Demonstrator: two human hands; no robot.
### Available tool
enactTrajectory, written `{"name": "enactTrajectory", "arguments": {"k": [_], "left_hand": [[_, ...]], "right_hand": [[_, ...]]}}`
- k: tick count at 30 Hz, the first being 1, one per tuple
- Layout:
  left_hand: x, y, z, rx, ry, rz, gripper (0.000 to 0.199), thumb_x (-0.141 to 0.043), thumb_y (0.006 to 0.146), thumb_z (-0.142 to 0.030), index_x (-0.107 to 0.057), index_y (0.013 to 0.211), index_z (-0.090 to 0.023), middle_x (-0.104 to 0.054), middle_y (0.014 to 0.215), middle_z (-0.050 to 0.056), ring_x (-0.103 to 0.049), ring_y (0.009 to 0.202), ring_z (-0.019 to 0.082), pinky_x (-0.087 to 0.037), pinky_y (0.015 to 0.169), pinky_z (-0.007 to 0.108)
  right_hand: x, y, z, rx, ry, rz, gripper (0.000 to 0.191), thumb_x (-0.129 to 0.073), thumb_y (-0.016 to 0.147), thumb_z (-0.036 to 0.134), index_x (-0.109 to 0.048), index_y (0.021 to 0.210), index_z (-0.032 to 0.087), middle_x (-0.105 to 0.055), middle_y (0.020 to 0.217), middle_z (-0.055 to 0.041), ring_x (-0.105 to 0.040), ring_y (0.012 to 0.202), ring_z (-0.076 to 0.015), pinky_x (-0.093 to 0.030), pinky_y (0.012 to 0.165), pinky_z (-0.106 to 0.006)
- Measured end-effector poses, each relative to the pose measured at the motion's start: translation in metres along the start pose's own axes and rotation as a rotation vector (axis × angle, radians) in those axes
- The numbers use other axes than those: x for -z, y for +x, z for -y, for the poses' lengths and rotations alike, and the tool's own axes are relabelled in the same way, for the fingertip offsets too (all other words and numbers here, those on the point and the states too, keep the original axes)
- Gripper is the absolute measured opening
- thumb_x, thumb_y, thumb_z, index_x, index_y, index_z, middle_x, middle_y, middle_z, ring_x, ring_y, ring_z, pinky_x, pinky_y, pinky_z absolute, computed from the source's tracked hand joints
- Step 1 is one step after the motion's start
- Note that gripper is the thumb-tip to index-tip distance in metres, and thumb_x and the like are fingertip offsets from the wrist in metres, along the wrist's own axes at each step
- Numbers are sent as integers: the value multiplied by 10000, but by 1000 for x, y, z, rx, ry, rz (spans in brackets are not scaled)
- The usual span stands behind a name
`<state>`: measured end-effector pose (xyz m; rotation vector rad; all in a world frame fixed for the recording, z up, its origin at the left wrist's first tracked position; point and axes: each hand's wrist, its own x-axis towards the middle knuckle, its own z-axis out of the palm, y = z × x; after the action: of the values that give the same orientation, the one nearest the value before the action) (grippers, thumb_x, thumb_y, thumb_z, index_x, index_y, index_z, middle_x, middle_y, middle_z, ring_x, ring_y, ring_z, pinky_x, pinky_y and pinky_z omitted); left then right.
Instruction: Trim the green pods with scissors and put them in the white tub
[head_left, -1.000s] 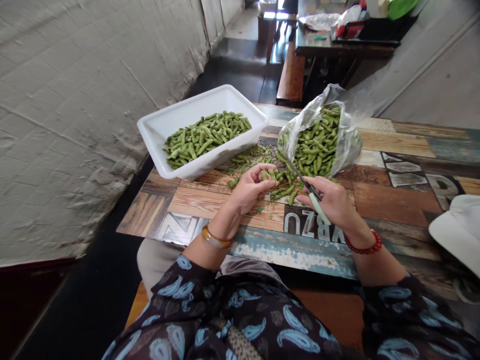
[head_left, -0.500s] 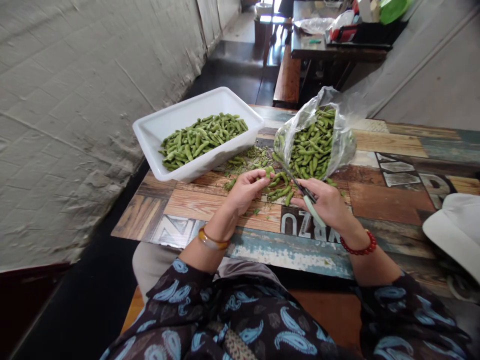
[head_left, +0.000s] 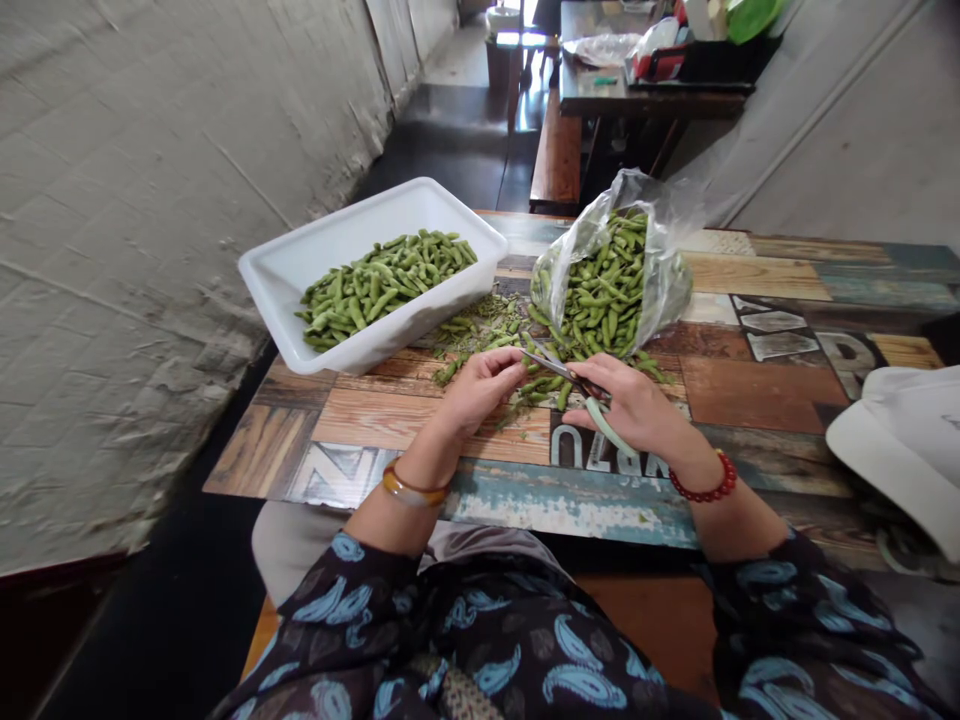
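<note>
The person's left hand (head_left: 487, 388) is above the table (head_left: 757, 390), in front of the bag and the tub, its fingers curled and the thumb near to the forefinger; whether some pod is pinched there, I cannot tell, because the tips are too small to see well. The right hand (head_left: 637, 405) is closed around scissors (head_left: 555, 367), whose blades point to the left fingertips and stand a little apart, with a pale green handle (this colour is quite easy to notice) coming out below the palm. Loose green pods (head_left: 562, 397) lie on the table between the two hands, and small green trimmings (head_left: 487, 325) are scattered behind the left hand, beside the white tub (head_left: 420, 328). In this tub, at the left, rests a wide heap of pods (head_left: 382, 290). A clear plastic bag (head_left: 664, 290) lies behind the right hand, its mouth open toward the person, and it is full of more pods. On the left wrist is an amber bangle (head_left: 412, 487), on the right wrist a red bead bracelet (head_left: 705, 480). A white cap (head_left: 900, 430) is at the right side.
</note>
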<state>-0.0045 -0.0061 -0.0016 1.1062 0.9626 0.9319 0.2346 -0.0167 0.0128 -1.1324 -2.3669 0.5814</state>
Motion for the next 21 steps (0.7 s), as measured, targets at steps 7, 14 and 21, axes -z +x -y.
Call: {"name": "enactTrajectory", "arguments": {"k": [7,14,21], "left_hand": [[-1,1,-1,-34,-81,-42,369,-766,761,-506,-702,841,-151,-431,569,-40,-289,466,47,-153,434,214],[-2,0,-1,-37,-56,-104,350,-788,743,-468,-750,915,-167,-475,549,-40,-275,455,52,-171,446,230],[-5,-1,-6,-126,111,-22,241,-738,788,-407,-780,860,-180,-676,714,25,-578,697,153,-430,612,250]], "right_hand": [[1,0,2,14,-31,4,478,-720,868,420,-609,1299,248,-657,1004,-66,-636,757,-201,-543,711,-338],[1,-1,1,19,-47,-34,489,-707,876,424,-607,1314,233,-652,1012,-77,-643,830,-226,-540,739,-352],[-1,0,3,30,-39,-24,510,-709,876,426,-593,1335,233,-658,1057,-92,-646,853,-233,-537,741,-354]]}}
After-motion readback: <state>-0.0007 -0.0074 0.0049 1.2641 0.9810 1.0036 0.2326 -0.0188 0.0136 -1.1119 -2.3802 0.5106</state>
